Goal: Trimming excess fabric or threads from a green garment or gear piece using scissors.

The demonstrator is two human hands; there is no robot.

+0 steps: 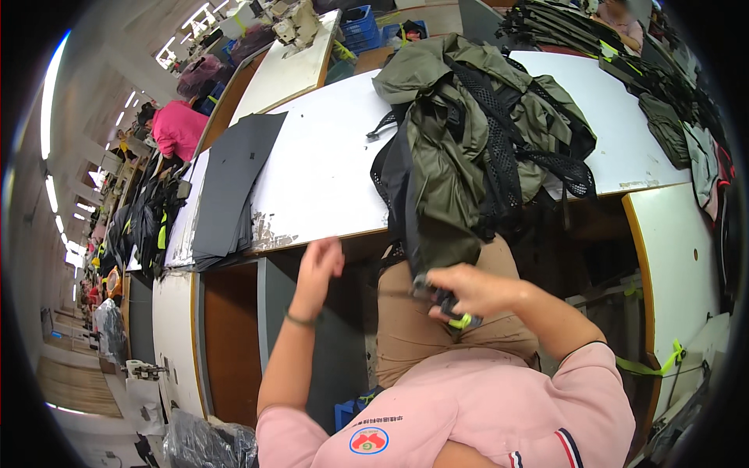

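An olive-green and black backpack [449, 148] with mesh straps lies crumpled on the white table, its near end hanging over the edge onto my lap. My right hand [468, 290] is closed around a small black piece with a yellow-green end [463, 320], just below that hanging end. Fingers and blur hide its exact kind. To the left, my left hand [318, 269] is raised in front of the table edge, apart from the backpack. Its fingers are curled in, and whatever they may hold is hidden.
A stack of dark grey flat panels [234, 183] lies on the table's left part. Dark strips and fabric pieces [562, 31] are heaped at the far right. Blue crates [360, 30] and a sewing machine [298, 22] stand beyond. A person in pink [178, 129] bends over at the left.
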